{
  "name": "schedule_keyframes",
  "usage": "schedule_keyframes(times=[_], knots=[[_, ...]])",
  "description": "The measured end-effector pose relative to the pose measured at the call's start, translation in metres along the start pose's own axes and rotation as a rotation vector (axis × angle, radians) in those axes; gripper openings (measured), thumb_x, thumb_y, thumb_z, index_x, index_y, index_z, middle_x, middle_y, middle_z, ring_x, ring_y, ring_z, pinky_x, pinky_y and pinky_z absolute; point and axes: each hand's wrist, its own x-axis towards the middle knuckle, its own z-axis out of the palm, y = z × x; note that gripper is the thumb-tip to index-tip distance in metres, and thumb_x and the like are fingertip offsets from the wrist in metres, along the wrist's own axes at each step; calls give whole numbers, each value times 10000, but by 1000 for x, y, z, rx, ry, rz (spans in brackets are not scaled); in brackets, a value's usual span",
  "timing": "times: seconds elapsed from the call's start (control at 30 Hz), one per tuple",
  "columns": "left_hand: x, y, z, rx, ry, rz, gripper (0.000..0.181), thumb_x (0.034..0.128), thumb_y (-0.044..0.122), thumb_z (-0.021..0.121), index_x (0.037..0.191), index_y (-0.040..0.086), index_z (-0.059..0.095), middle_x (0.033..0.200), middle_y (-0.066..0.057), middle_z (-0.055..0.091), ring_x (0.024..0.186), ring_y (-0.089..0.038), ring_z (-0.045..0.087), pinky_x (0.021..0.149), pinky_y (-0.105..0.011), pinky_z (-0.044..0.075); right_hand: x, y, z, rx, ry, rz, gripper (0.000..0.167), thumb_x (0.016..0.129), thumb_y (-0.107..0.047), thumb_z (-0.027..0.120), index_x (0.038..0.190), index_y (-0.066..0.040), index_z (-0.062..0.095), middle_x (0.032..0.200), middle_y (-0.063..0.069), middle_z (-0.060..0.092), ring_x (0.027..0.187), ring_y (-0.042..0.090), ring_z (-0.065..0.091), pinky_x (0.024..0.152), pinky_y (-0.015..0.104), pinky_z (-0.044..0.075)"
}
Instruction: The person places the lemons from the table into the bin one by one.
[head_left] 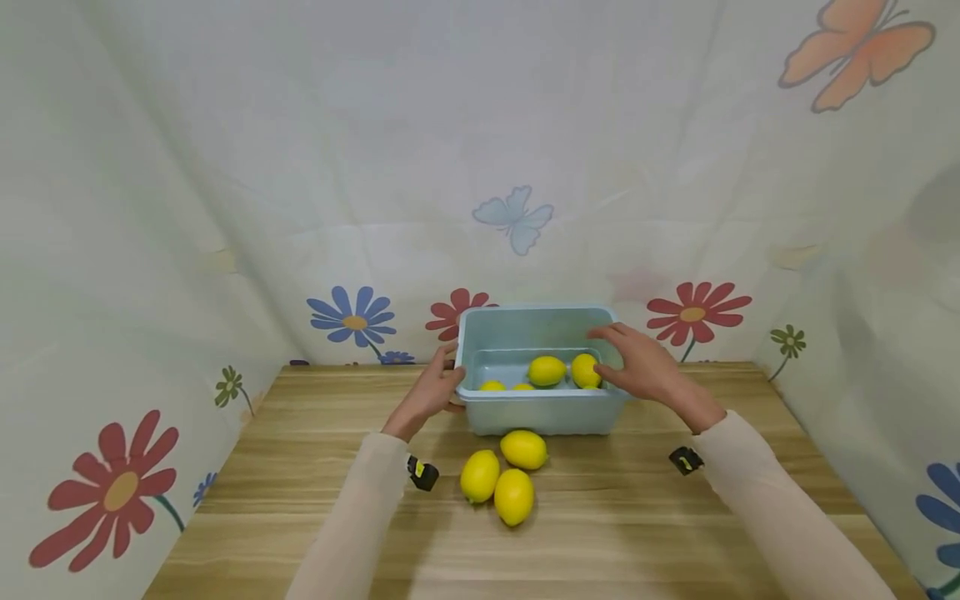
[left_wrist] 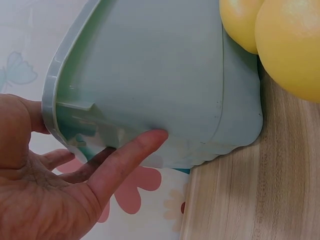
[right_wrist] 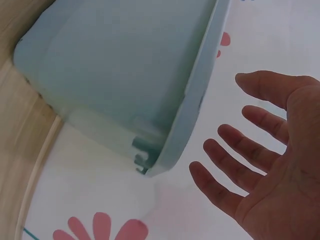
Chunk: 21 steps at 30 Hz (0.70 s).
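A pale blue-green plastic bin stands toward the back of the wooden table, with several lemons inside. My left hand is at its left end; one extended fingertip touches the outer wall of the bin, while other fingers lie partly hidden past the rim. My right hand hovers over the bin's right end, near a lemon. In the right wrist view that hand has spread, gently bent fingers and holds nothing, apart from the rim.
Three lemons lie on the table in front of the bin: one at the left, one nearest me, one close to the bin. Behind the table hangs a white curtain with printed flowers and butterflies.
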Motion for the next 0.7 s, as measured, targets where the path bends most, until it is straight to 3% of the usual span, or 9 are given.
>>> schedule_keyframes(times=[0.33, 0.53, 0.7], knots=[[3, -1, 2, -19, -14, 3, 557, 1045, 297, 444, 1544, 272, 198, 1508, -198, 334, 1297, -469, 474, 833, -572, 570, -13, 27, -1, 45, 61, 123, 516, 901, -200, 679, 1368, -54, 517, 1386, 225, 504, 1196, 441, 545, 981, 618, 483], [5, -2, 1, -16, -13, 2, 576, 1043, 302, 448, 1553, 253, 185, 1502, -196, 344, 1281, -468, 484, 830, -573, 570, -19, 41, 2, 160, 60, 235, 593, 925, -227, 640, 1445, -44, 421, 1412, 254, 484, 1195, 472, 558, 933, 610, 517], [4, -1, 0, -14, -7, -1, 560, 1042, 308, 451, 1543, 280, 201, 1506, -184, 352, 1276, -460, 492, 814, -553, 583, -22, 48, 7, 268, 21, 282, 642, 948, -254, 611, 1488, -29, 346, 1442, 284, 455, 1211, 488, 557, 928, 586, 532]])
